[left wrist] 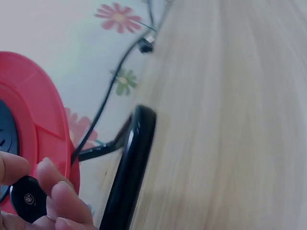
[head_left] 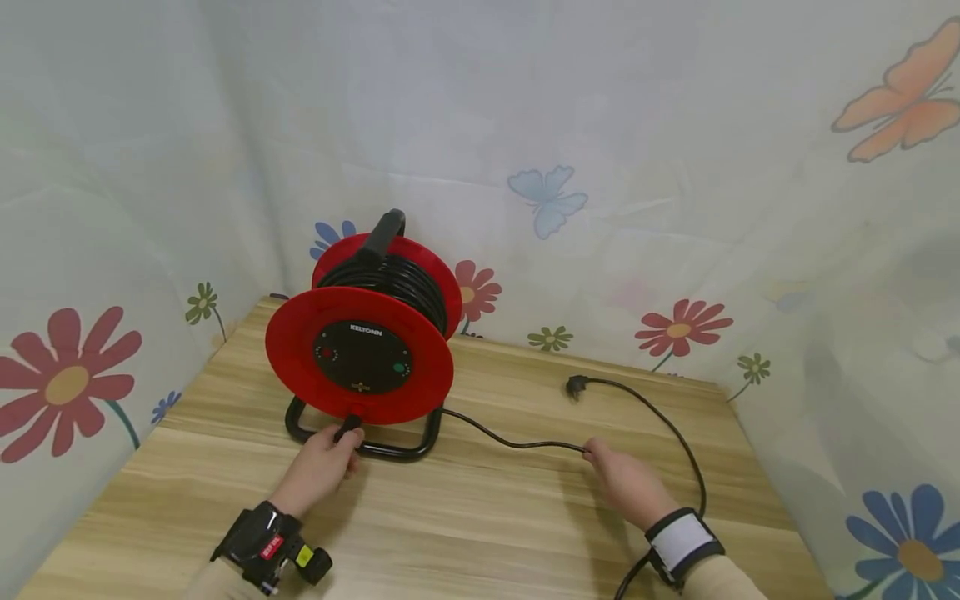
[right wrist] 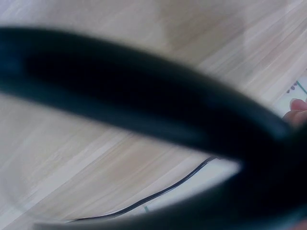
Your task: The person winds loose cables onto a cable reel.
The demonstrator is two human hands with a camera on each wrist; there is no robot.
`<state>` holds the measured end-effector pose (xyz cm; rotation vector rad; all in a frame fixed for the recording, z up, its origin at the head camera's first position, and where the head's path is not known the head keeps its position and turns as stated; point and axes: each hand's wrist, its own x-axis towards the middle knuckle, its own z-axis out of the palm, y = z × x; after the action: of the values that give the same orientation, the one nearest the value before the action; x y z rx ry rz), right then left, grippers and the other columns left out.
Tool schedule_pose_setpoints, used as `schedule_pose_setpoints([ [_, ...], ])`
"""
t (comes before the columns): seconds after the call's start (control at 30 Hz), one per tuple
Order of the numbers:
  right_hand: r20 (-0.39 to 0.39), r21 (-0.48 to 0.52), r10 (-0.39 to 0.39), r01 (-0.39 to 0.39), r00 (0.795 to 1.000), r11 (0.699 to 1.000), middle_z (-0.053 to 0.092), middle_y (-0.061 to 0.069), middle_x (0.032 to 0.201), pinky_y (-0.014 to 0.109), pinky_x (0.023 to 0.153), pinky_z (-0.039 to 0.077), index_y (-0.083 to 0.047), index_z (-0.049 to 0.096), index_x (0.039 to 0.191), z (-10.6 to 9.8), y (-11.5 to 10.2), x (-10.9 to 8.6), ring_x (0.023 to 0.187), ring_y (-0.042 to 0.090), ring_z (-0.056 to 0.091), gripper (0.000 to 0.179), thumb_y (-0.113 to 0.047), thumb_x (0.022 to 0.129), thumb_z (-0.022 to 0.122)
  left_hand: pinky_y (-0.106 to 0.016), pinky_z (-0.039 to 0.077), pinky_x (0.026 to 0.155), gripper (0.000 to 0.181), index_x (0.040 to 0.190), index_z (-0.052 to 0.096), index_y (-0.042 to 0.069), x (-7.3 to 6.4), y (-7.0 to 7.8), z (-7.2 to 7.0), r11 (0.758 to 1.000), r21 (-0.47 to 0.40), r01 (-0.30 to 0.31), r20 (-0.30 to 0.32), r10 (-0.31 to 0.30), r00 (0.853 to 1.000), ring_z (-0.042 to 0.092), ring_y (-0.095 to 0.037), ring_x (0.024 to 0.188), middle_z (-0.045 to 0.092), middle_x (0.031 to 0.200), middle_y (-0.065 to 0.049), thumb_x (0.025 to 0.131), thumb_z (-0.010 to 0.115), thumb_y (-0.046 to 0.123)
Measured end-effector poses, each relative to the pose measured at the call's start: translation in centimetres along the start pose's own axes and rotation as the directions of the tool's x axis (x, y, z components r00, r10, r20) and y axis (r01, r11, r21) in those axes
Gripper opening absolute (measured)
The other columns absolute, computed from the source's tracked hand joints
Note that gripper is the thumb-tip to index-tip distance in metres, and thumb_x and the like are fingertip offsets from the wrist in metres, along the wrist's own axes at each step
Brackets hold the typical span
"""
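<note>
White flower-printed curtain (head_left: 450, 100) hangs behind the wood-grain tabletop (head_left: 465, 525), and there's the KELTONN cable reel (head_left: 363, 358), standing left of centre: whole in the head view, only partly in the left wrist view. Red flanges (head_left: 296, 354), black cable (head_left: 405, 279) coiled between! Left hand (head_left: 318, 467) curls fingers round the crank knob (head_left: 348, 427); right hand (head_left: 633, 487) pinches the loose cable (head_left: 517, 444).

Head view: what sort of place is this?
Probably a staged recording corner, not an everyday room: a wood-grain surface bordered at the back and sides by a creased, flower-and-butterfly-print backdrop, plus a black device strapped to the left wrist.
</note>
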<state>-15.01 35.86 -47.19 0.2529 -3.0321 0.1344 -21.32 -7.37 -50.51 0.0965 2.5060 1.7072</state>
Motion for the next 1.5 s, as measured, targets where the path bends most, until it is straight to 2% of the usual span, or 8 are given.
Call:
schedule_pose_setpoints([
  [0.13,0.004,0.026,0.0,0.0,1.0,1.0,0.055,-0.006,0.062,0.028,0.045,0.04,-0.012,0.056,0.102,0.3,0.0,0.0,0.05,0.006,0.044,0.008,-0.017,0.099,0.051,-0.023,0.042,0.049,0.027,0.094,0.057,-0.004,0.0,0.0,0.1,0.974,-0.215,0.076,0.041,-0.069,0.997,0.05,-0.013,0.055,0.053,0.061,0.001,0.097,0.044,0.02],
  [0.33,0.009,0.052,-0.004,0.004,1.0,0.999,0.058,-0.005,0.066,0.03,0.048,0.042,-0.013,0.057,0.097,0.5,0.0,0.1,0.053,0.006,0.046,0.007,-0.02,0.097,0.055,-0.022,0.038,0.052,0.028,0.094,0.05,0.0,-0.2,0.0,0.2,0.869,-0.458,0.186,0.098,-0.159,0.982,0.044,-0.01,0.055,0.046,0.06,0.007,0.1,0.042,0.027],
  [0.47,0.012,0.046,0.005,-0.005,1.0,0.999,0.063,-0.002,0.07,0.033,0.051,0.045,-0.013,0.058,0.095,0.5,-0.1,0.1,0.056,0.007,0.05,0.007,-0.02,0.095,0.057,-0.023,0.034,0.053,0.028,0.096,0.045,0.004,-0.4,0.0,0.1,0.81,-0.553,0.197,0.092,-0.175,0.98,0.04,-0.01,0.057,0.041,0.06,0.007,0.101,0.039,0.031],
  [0.6,0.014,0.045,0.007,-0.007,1.0,0.999,0.066,-0.001,0.073,0.034,0.054,0.048,-0.014,0.059,0.094,0.5,-0.3,0.1,0.059,0.007,0.054,0.007,-0.02,0.094,0.058,-0.022,0.032,0.052,0.028,0.092,0.044,0.007,-0.6,0.1,-0.2,0.754,-0.632,0.181,0.048,-0.195,0.98,0.039,-0.009,0.055,0.038,0.057,0.009,0.102,0.039,0.033],
  [0.77,0.018,0.047,0.004,-0.005,1.0,0.999,0.065,-0.001,0.071,0.033,0.052,0.047,-0.014,0.06,0.092,0.4,-0.5,0.2,0.058,0.006,0.052,0.007,-0.021,0.094,0.06,-0.022,0.03,0.052,0.029,0.093,0.042,0.007,-0.7,0.2,-0.7,0.696,-0.699,0.164,0.008,-0.222,0.975,0.039,-0.007,0.054,0.037,0.055,0.01,0.102,0.037,0.034],
  [1.0,0.019,0.042,0.005,-0.006,1.0,0.999,0.062,-0.003,0.068,0.031,0.051,0.045,-0.015,0.059,0.09,0.5,-0.4,0.1,0.056,0.006,0.049,0.007,-0.021,0.093,0.06,-0.022,0.031,0.053,0.032,0.096,0.039,0.008,-0.6,0.6,-1.9,0.669,-0.732,0.13,-0.033,-0.226,0.974,0.038,-0.007,0.055,0.037,0.058,0.01,0.103,0.035,0.039],
  [1.3,0.031,0.057,0.011,-0.013,0.999,0.998,0.055,-0.005,0.064,0.028,0.048,0.04,-0.014,0.058,0.087,0.2,-0.1,-0.4,0.053,0.006,0.045,0.008,-0.019,0.094,0.06,-0.02,0.035,0.055,0.035,0.097,0.04,0.007,-0.6,1.4,-4.0,0.631,-0.773,0.062,-0.06,-0.17,0.984,0.039,-0.007,0.06,0.04,0.062,0.009,0.102,0.036,0.042],
  [1.5,0.037,0.068,0.005,-0.007,0.999,0.998,0.049,-0.007,0.061,0.025,0.046,0.037,-0.014,0.055,0.084,0.2,0.0,-0.6,0.051,0.005,0.043,0.012,-0.018,0.094,0.059,-0.02,0.036,0.057,0.037,0.097,0.037,0.008,-0.7,2.4,-5.2,0.618,-0.786,0.015,-0.082,-0.129,0.988,0.039,-0.008,0.061,0.039,0.061,0.009,0.101,0.038,0.045],
])
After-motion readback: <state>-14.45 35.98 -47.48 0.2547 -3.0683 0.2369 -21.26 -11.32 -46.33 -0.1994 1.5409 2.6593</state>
